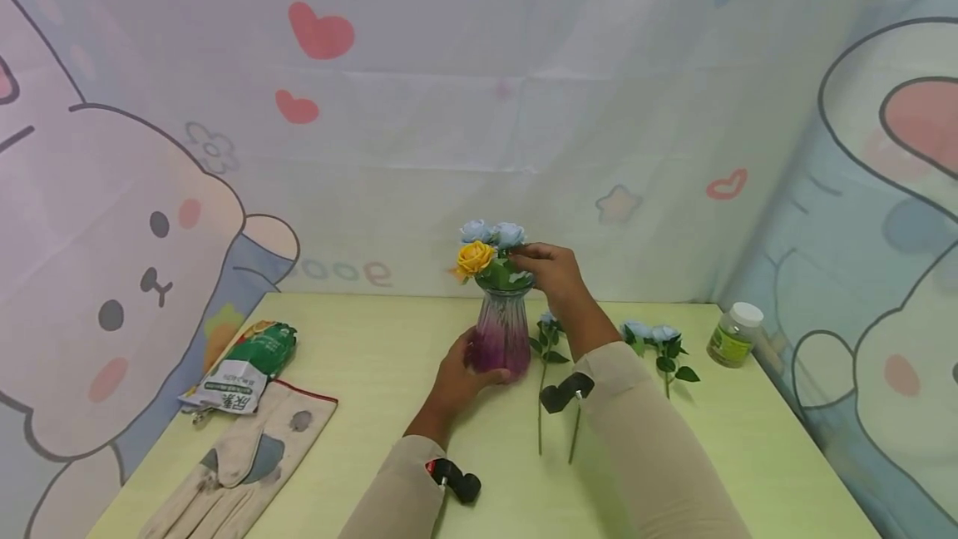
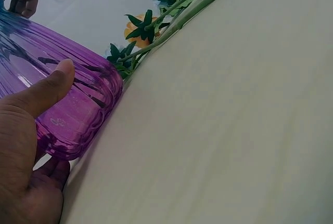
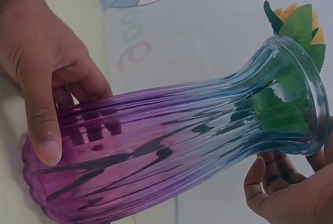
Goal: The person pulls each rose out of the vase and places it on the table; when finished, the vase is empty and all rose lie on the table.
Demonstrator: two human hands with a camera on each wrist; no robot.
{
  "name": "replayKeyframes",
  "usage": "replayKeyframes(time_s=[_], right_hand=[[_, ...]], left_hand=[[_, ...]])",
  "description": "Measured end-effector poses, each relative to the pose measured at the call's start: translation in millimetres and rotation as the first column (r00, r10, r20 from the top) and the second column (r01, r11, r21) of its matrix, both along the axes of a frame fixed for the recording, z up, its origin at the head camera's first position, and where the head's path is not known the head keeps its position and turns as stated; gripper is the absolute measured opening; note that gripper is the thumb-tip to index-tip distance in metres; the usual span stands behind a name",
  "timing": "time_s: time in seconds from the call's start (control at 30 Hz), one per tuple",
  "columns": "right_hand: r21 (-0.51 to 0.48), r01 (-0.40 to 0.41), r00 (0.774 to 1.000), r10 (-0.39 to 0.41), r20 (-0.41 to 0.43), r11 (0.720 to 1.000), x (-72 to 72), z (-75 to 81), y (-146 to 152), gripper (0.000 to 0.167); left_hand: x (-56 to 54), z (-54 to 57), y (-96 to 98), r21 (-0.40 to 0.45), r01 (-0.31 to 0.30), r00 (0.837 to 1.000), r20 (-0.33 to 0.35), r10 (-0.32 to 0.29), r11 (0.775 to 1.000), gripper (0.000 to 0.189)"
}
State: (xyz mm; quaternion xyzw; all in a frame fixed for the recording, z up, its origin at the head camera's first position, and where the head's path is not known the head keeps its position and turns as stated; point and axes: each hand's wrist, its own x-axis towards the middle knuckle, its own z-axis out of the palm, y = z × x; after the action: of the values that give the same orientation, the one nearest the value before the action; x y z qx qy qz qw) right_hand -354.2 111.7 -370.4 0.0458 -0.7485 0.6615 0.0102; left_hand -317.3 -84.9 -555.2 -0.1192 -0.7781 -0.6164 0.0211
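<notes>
A ribbed glass vase (image 1: 503,331), purple below and bluish at the neck, stands on the table. My left hand (image 1: 458,373) grips its lower part, thumb across the front (image 2: 47,91). A yellow rose (image 1: 475,259) and two blue roses (image 1: 510,234) rise from the mouth. At the rim, my right hand (image 1: 552,271) pinches the right-hand blue rose just below its bloom; leaves partly hide the fingertips. In the right wrist view, that hand (image 3: 291,187) has curled fingers by the glass rim (image 3: 317,94), and dark stems show through the glass.
Right of the vase lie several loose roses, blue ones (image 1: 663,334) and an orange one (image 2: 136,31), partly behind my right arm. A white-capped jar (image 1: 735,334) stands at the right edge. At left are a green-and-white packet (image 1: 250,368) and work gloves (image 1: 247,460).
</notes>
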Motion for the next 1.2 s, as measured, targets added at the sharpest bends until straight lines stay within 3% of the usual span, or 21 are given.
replayKeyframes(time_s=[0.2, 0.53, 0.63, 0.83, 1.03, 1.2], right_hand=[[-0.046, -0.019, 1.000, 0.020, 0.019, 0.999, -3.9, -2.7, -2.5, 0.038], [-0.023, -0.003, 0.999, 0.004, 0.048, 1.000, -5.2, 0.1, -5.4, 0.037], [-0.031, -0.026, 0.999, 0.027, 0.025, 0.999, -2.4, 0.2, -2.0, 0.035], [-0.124, -0.013, 0.997, 0.003, -0.081, 0.992, 3.8, 1.7, 0.5, 0.010], [-0.090, -0.009, 0.985, -0.006, -0.170, 0.996, 9.9, 6.7, 3.2, 0.040], [-0.002, 0.062, 0.980, -0.062, -0.187, 0.998, 13.3, 11.6, 3.4, 0.048]], left_hand=[[-0.6, -1.7, -1.1, -0.005, -0.008, 1.000, 0.007, 0.008, 1.000, 0.106], [-1.6, -1.6, -3.2, -0.006, -0.007, 1.000, 0.009, 0.007, 1.000, 0.105], [-1.8, -2.2, -2.9, 0.000, -0.005, 1.000, 0.006, 0.005, 1.000, 0.105], [-2.0, -3.2, -2.4, 0.008, 0.004, 1.000, 0.009, -0.004, 1.000, 0.105], [-0.4, -1.0, -1.5, 0.016, 0.003, 1.000, 0.026, -0.003, 1.000, 0.104], [-0.1, -0.9, -2.0, 0.007, 0.001, 1.000, 0.027, -0.001, 1.000, 0.106]])
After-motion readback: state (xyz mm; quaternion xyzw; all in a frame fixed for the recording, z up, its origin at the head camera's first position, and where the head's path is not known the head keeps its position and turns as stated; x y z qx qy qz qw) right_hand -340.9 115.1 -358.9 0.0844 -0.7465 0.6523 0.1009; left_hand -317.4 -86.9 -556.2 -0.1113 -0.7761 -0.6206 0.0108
